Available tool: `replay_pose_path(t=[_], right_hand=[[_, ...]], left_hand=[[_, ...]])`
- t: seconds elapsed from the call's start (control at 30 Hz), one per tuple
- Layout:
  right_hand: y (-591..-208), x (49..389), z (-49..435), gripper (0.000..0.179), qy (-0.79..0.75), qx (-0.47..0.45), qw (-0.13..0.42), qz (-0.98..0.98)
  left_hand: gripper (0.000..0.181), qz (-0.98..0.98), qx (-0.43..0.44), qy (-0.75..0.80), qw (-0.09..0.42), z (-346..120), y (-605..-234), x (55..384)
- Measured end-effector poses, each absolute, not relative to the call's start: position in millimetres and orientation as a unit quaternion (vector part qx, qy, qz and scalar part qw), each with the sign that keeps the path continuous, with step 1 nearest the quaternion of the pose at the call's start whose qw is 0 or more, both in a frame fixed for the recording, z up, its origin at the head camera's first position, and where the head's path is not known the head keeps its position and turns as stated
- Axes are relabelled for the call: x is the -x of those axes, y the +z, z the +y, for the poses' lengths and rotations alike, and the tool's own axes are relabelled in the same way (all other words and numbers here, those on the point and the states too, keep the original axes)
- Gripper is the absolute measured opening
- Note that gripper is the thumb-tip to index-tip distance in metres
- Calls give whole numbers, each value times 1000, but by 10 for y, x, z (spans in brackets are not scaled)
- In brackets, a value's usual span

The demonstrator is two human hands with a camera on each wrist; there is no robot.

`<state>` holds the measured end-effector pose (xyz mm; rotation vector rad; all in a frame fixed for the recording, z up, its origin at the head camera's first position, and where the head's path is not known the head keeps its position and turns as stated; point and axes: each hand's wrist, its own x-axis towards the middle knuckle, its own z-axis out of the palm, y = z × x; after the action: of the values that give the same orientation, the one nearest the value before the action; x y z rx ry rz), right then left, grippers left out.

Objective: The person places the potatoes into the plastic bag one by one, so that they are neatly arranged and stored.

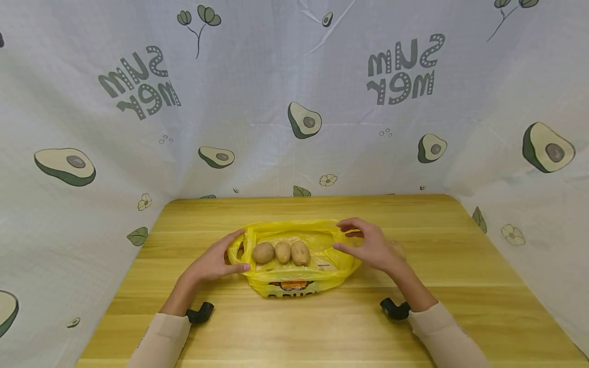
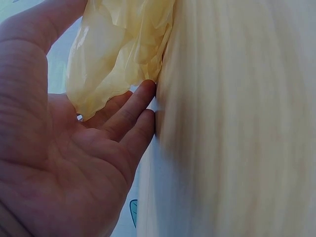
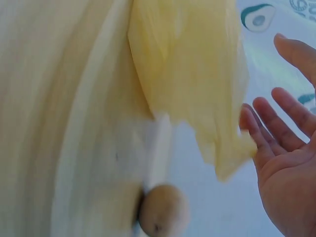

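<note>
Left hand (image 1: pixel 212 260), right hand (image 1: pixel 368 244) open, fingers loose, at opposite ends of yellow plastic bag (image 1: pixel 322 281); bag inside yellow wood-grain tabletop (image 1: pixel 299 337) edges. Three oval brown potatoes (image 1: pixel 282 252) inside, room at right.

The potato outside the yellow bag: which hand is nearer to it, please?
Right. The right hand is just left of the potato in the head view; the left hand is farther away, at the opposite end of the yellow bag.

Curtained-off work area, rm type unclear: wood-grain tbl (image 1: pixel 294 332), avocado-print curtain (image 1: pixel 257 76) at back & both sides.
</note>
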<state>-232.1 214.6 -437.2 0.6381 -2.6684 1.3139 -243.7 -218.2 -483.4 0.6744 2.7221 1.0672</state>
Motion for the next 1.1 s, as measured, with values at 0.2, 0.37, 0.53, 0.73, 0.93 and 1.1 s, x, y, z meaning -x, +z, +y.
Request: replay_pose_path(t=[0.2, 0.37, 0.53, 0.73, 0.93, 1.1], right_hand=[[-4323, 2318, 2372, 52, 432, -192, 63, -879], [-4315, 2279, 2551, 51, 422, -164, 63, -890], [-4335, 2225, 2729, 51, 407, -148, 67, -899], [-4390, 2207, 2915, 54, 392, -127, 60, -909], [-4425, 2164, 3070, 58, 371, -135, 59, -917], [-4463, 2116, 3171, 64, 340, -145, 42, -928]], left_hand=[[102, 906, -221, 354, 73, -2185, -4824, 2434], [103, 907, -218, 354, 74, -2183, -4823, 2440], [103, 906, -221, 355, 72, -2182, -4829, 2440], [101, 903, -225, 358, 70, -2183, -4835, 2438], [101, 906, -225, 353, 69, -2178, -4831, 2437], [102, 906, -224, 352, 71, -2177, -4827, 2433]])
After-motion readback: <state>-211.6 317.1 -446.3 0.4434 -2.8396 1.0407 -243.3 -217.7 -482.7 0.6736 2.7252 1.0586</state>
